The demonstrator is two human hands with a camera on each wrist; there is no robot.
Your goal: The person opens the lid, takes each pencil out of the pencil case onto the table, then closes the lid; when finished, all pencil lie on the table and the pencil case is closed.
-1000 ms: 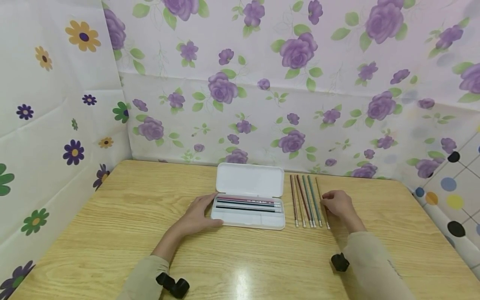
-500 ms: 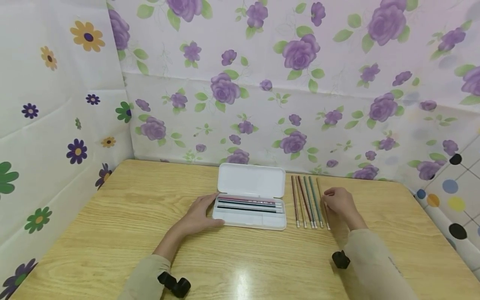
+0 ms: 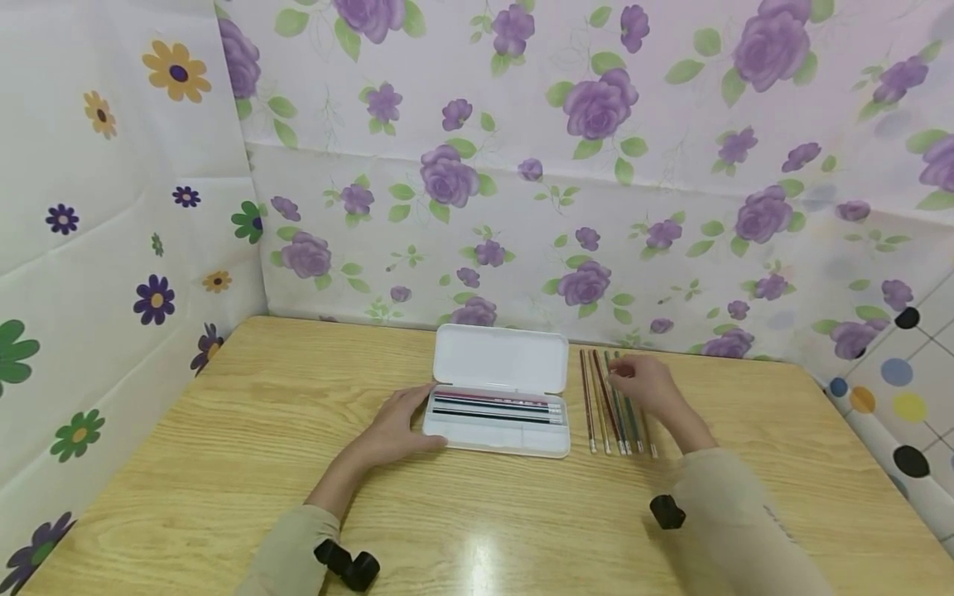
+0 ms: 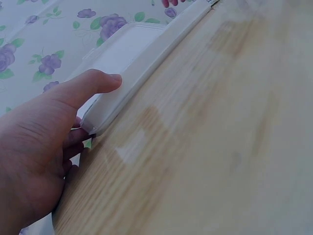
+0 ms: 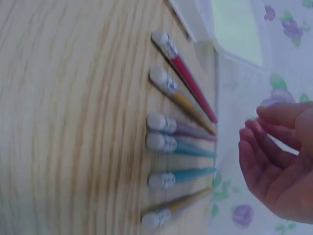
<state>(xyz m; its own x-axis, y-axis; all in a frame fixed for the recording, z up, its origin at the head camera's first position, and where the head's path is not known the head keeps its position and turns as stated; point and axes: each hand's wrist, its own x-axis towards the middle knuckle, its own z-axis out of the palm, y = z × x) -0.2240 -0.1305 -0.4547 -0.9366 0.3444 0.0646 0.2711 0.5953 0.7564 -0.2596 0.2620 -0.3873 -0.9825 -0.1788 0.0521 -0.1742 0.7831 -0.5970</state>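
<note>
A white pencil case (image 3: 464,435) lies with its lid (image 3: 501,358) raised, and several pencils (image 3: 484,415) rest in its rear compartment. My left hand (image 3: 395,432) holds the case's left end; in the left wrist view the thumb lies on the front rim and the other fingers (image 4: 73,138) are at the end wall, partly hidden. My right hand (image 3: 654,391) hovers over the teal pencils (image 3: 633,429), covering their upper parts. The right wrist view shows its fingers loosely bent with nothing between them. Red (image 5: 188,81), yellow and teal pencils lie side by side, white erasers towards me.
The wooden table (image 3: 477,513) ends at a flowered cloth (image 3: 522,232) close behind the case and pencils. Another patterned cloth (image 3: 134,348) borders the left side. Black wrist cameras (image 3: 346,566) sit on both sleeves.
My right hand has left the rightmost yellowish pencil, which stays on the table, and has moved left and away from me over the teal pencils. My left hand keeps its place.
</note>
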